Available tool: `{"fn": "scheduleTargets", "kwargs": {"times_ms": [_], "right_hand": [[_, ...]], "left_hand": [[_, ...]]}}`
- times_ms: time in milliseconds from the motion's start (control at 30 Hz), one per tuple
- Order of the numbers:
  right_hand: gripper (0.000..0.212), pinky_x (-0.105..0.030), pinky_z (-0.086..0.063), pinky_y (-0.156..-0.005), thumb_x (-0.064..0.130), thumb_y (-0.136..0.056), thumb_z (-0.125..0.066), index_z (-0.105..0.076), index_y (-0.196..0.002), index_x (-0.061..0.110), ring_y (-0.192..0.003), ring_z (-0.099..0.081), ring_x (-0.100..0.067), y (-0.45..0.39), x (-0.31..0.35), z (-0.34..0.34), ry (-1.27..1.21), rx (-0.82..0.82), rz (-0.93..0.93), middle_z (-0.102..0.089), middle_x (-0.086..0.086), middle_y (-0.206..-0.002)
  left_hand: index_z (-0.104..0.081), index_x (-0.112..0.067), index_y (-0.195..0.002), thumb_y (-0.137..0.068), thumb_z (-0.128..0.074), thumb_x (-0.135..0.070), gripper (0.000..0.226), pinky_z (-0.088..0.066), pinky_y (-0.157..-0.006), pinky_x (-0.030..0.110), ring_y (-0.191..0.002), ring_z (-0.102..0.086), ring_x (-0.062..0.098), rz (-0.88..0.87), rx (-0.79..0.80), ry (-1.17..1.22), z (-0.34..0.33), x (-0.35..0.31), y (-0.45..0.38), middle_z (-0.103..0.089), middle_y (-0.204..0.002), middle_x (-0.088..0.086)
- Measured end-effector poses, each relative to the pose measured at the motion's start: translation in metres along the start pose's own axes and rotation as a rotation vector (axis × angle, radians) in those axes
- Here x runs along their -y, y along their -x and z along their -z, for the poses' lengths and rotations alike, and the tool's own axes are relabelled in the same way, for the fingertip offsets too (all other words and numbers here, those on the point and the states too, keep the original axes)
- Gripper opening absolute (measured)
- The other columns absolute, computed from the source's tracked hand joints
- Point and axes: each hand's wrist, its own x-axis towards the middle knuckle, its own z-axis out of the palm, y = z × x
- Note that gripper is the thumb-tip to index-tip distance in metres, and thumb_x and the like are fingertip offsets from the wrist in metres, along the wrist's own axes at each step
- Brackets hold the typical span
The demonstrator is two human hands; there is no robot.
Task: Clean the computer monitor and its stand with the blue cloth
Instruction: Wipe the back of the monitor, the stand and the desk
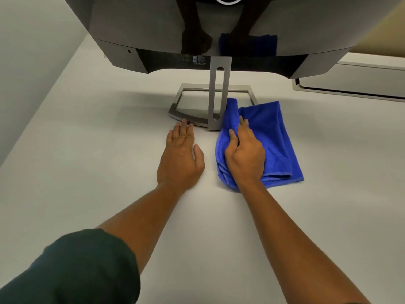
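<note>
My right hand (244, 154) fingers pinch the folded blue microfibre cloth (271, 141) against the grey metal stand (217, 93), my left hand (180, 154) lies flat on the white table (87, 172), and I judge the dark monitor screen (153, 25) may yet need wiping.

A wide, pale grey tabletop (87, 172) fills most of what I see, meeting a plain off-white wall (32, 51) on the left, with a light-coloured flat unit (355, 82) lying at the far right and a tan strip of wall (385, 31) above it.
</note>
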Motion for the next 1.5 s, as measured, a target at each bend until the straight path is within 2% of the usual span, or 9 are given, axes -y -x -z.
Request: {"fn": "scheduleTargets", "kwargs": {"times_ms": [67, 133, 267, 433, 700, 967, 1167, 1367, 1500], "right_hand": [[0.024, -0.03, -0.053, -0.069, 0.025, -0.099, -0.049, -0.064, -0.105, 0.007, -0.078, -0.061, -0.009, 0.006, 0.007, -0.002, -0.184, -0.141, -0.013, -0.067, 0.0, -0.092], [0.02, -0.023, -0.043, -0.06, 0.019, -0.098, -0.052, -0.061, -0.088, 0.003, -0.063, -0.048, 0.0, 0.019, 0.018, -0.002, -0.285, -0.179, 0.064, -0.055, 0.006, -0.073], [0.029, -0.028, -0.053, -0.083, 0.015, -0.097, -0.053, -0.061, -0.12, -0.001, -0.096, -0.065, -0.014, 0.035, 0.035, -0.01, -0.387, -0.102, 0.192, -0.069, -0.006, -0.109], [0.038, -0.032, -0.044, -0.105, 0.013, -0.099, -0.051, -0.051, -0.136, 0.005, -0.127, -0.052, -0.017, 0.024, 0.071, -0.035, -0.363, -0.009, 0.281, -0.058, -0.005, -0.135], [0.05, -0.042, -0.006, -0.119, 0.033, -0.101, -0.034, -0.034, -0.146, 0.012, -0.143, -0.024, -0.03, -0.003, 0.096, -0.092, 0.4, 0.303, 0.355, -0.032, -0.014, -0.153], [0.095, -0.045, -0.009, -0.12, 0.076, -0.083, -0.022, -0.029, -0.147, 0.007, -0.143, -0.023, -0.03, 0.004, 0.097, -0.099, 0.468, 0.327, 0.36, -0.031, -0.015, -0.153], [0.066, -0.039, -0.011, -0.12, 0.045, -0.095, -0.037, -0.027, -0.148, 0.007, -0.143, -0.026, -0.028, -0.013, 0.103, -0.101, 0.424, 0.378, 0.408, -0.03, -0.012, -0.154], [0.066, -0.037, -0.001, -0.12, 0.038, -0.1, -0.031, -0.005, -0.153, 0.008, -0.148, -0.001, -0.023, -0.058, 0.113, -0.113, 0.456, 0.499, 0.283, 0.002, -0.007, -0.162], [0.065, -0.039, -0.003, -0.12, 0.035, -0.099, -0.032, -0.01, -0.152, 0.005, -0.148, -0.005, -0.028, -0.044, 0.117, -0.113, 0.498, 0.45, 0.266, 0.0, -0.012, -0.161]], "left_hand": [[-0.017, -0.013, -0.154, -0.098, -0.033, -0.028, 0.06, -0.004, -0.121, 0.031, -0.149, -0.002, 0.017, -0.004, 0.006, 0.009, 0.0, 0.001, -0.002, -0.009, -0.162, 0.005], [-0.017, -0.012, -0.154, -0.1, -0.032, -0.026, 0.058, -0.003, -0.122, 0.033, -0.149, 0.0, 0.018, -0.016, 0.033, 0.041, 0.004, 0.002, 0.001, -0.008, -0.162, 0.006], [-0.025, -0.009, -0.152, -0.099, -0.027, -0.028, 0.056, -0.008, -0.122, 0.04, -0.149, -0.006, 0.023, -0.07, 0.028, 0.032, 0.02, 0.016, 0.005, -0.015, -0.161, 0.01], [-0.033, -0.003, -0.148, -0.096, -0.031, -0.026, 0.057, -0.009, -0.121, 0.042, -0.147, -0.018, 0.03, -0.002, -0.069, -0.056, 0.054, 0.073, 0.005, -0.026, -0.156, 0.017], [-0.025, -0.013, -0.152, -0.098, -0.027, -0.037, 0.06, -0.006, -0.121, 0.031, -0.149, -0.005, 0.014, 0.036, -0.041, -0.023, 0.055, 0.102, 0.018, -0.018, -0.16, 0.005], [-0.025, -0.012, -0.152, -0.095, -0.031, -0.03, 0.061, -0.011, -0.122, 0.035, -0.148, -0.008, 0.016, 0.044, -0.037, -0.039, 0.054, 0.102, 0.015, -0.02, -0.159, 0.007], [-0.023, -0.014, -0.153, -0.097, -0.027, -0.035, 0.06, -0.008, -0.121, 0.03, -0.147, -0.001, 0.008, 0.086, -0.045, -0.035, 0.053, 0.1, 0.017, -0.016, -0.161, 0.002], [-0.022, -0.016, -0.154, -0.1, -0.033, -0.031, 0.057, -0.01, -0.121, 0.031, -0.148, -0.002, 0.011, 0.117, -0.037, -0.03, 0.055, 0.098, 0.017, -0.014, -0.161, -0.001], [-0.02, -0.017, -0.154, -0.1, -0.033, -0.032, 0.058, -0.009, -0.121, 0.03, -0.148, -0.001, 0.011, 0.117, -0.035, -0.033, 0.053, 0.101, 0.017, -0.013, -0.161, -0.001]]}}
